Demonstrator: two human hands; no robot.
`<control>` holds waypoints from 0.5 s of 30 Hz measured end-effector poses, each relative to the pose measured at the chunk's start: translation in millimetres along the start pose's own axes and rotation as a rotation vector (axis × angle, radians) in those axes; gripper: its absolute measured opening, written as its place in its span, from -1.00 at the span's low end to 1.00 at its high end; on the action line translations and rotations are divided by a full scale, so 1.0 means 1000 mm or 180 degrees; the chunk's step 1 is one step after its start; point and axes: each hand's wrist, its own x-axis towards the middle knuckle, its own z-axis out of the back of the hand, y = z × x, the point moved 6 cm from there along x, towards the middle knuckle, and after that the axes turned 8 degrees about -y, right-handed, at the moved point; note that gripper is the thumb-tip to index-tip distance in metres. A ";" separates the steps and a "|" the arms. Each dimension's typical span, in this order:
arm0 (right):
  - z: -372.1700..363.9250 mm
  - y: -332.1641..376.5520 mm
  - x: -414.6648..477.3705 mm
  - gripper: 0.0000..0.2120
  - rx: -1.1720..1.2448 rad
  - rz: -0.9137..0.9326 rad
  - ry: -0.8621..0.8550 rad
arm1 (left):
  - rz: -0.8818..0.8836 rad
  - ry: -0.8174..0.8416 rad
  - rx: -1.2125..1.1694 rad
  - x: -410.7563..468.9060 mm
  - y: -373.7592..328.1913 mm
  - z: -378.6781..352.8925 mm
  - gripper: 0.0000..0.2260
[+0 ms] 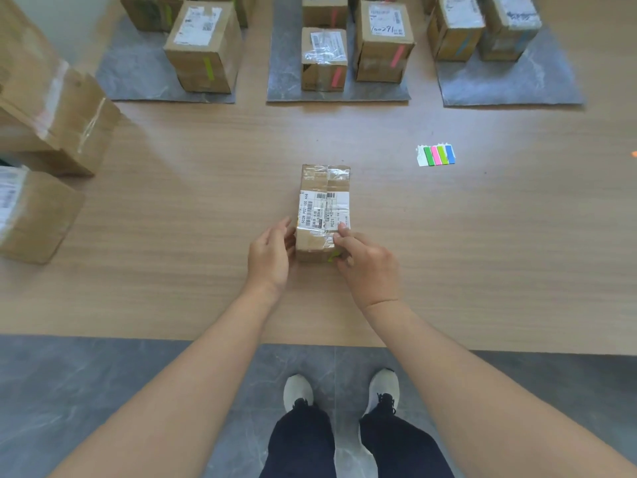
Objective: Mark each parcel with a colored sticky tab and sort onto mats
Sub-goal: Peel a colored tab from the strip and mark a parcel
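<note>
Here we are at the pale wood-grain counter [482,253], and the long, tape-wrapped brown cardboard parcel [324,188] lies flat at its centre, white label up, one short end towards the person. The left hand [270,257] lies against the parcel's near left side, grip spread and fingers fairly straight, bracing it, I'd say, so it won't slide. The right hand [367,267] curls round the parcel's near right corner, forefinger on top, grip pinching that corner. A lime-green sticky tab [333,257] peeps out on the near end face and looks to be getting pressed home there. Beyond the parcel and to its right lies the white pad of green, pink, lime and blue tab strips [436,155], well apart yet probably within reach. Farther beyond the parcel lie three grey stone-patterned mats. The left mat [138,81] carries green-tabbed boxes [203,46], the middle mat [286,77] pink-tabbed boxes [324,60], and the right mat [537,84] blue-tabbed boxes [455,29]. By my reckoning, a green mark sends this one left. Far to the parcel's left wait more plain cardboard boxes [58,119], no tab showing. On the person's side of the parcel, past the counter's edge, are the grey tiled floor [103,391] and pale shoes [298,388].
</note>
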 end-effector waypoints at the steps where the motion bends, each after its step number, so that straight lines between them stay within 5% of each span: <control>1: 0.002 -0.004 0.000 -0.62 0.0453 -0.0486 0.0142 | 0.0016 0.0103 0.0013 -0.003 -0.002 -0.005 -0.69; 5: 0.001 -0.019 -0.016 -0.34 0.1790 -0.2689 0.0120 | 0.0013 0.0253 0.0241 -0.008 -0.011 -0.006 -0.64; 9: 0.005 -0.004 -0.012 -0.65 0.1757 -0.3117 0.0336 | -0.0005 0.0489 0.0357 -0.024 -0.035 -0.010 -0.63; 15: 0.048 0.037 0.026 -0.77 0.1780 -0.2947 0.0090 | -0.0116 0.0652 0.0245 -0.053 -0.086 -0.003 -0.68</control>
